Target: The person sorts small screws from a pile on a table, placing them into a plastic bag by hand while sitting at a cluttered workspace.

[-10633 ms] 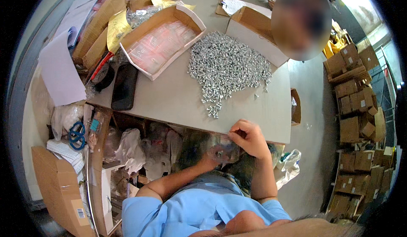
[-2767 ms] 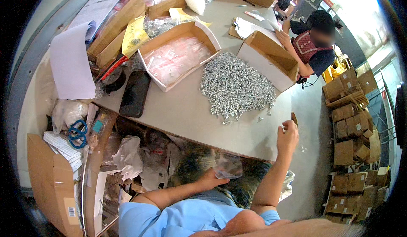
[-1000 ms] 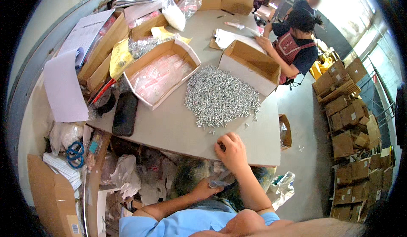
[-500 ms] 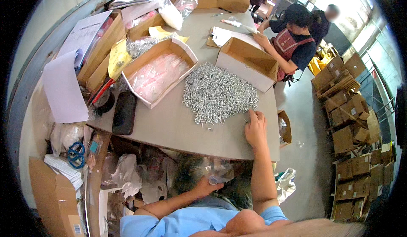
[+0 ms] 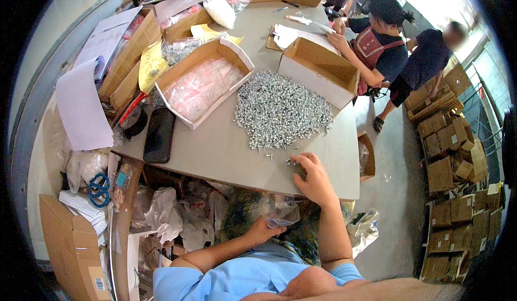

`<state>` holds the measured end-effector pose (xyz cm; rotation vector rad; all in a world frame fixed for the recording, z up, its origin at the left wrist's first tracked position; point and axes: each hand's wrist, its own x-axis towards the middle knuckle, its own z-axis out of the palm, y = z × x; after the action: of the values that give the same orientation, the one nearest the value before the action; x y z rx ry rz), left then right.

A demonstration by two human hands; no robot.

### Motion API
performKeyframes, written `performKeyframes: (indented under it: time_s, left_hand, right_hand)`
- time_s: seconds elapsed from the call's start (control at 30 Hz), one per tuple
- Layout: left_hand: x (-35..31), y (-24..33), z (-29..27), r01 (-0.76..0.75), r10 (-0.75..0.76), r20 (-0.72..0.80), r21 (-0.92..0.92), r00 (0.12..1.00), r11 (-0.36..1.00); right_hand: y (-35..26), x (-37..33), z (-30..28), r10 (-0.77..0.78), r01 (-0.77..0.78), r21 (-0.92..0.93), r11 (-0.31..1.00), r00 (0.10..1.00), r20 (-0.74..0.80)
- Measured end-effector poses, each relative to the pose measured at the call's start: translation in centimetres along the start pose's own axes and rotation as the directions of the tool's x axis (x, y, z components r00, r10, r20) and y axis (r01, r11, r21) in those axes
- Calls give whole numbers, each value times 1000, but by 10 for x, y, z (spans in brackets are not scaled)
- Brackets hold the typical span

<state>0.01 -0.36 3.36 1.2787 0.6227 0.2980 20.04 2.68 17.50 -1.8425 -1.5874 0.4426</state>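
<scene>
A wide heap of small silver screws [image 5: 283, 110] lies on the grey table [image 5: 215, 163]. My right hand [image 5: 315, 180] is over the table's near edge, fingers curled and thumb apart from them. A few loose screws [image 5: 291, 162] lie at its fingertips, apart from the heap. Below the edge, my left hand [image 5: 263, 230] grips a clear plastic bag [image 5: 281, 212], its mouth spread near the tabletop. What is inside the bag cannot be made out.
A white box [image 5: 237, 54] of small pink-and-clear packets stands left of the heap, another open box [image 5: 318, 77] behind it. A black phone [image 5: 159, 135] lies at left. Across the table, a co-worker [image 5: 379, 48] holds papers; another person [image 5: 425, 53] stands behind. Cartons [image 5: 449, 177] line the right.
My right hand has come from the heap's right edge toward me and left, with a few screws at its fingertips. The bag has risen slightly. The person behind has stepped further into view.
</scene>
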Motion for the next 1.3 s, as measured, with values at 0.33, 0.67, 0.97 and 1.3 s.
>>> performKeyframes:
  time_s: [0.33, 0.67, 0.97, 1.3]
  left_hand:
    - [0, 2, -1, 11, -11, -2, -8, 1000, 1000]
    - [1, 6, 0, -32, 31, -4, -15, 999, 999]
    - [0, 10, 0, -21, 21, -9, -9, 1000, 1000]
    - [1, 10, 2, -63, 63, -5, -37, 998, 997]
  right_hand:
    - [3, 13, 14, -100, 88, -102, 991, 988, -119]
    - [-1, 20, 24, -72, 50, -128, 991, 983, -171]
    - [-18, -4, 20, -84, 81, -55, 995, 995, -52]
    - [-4, 28, 3, 104, -101, 33, 994, 984, -146]
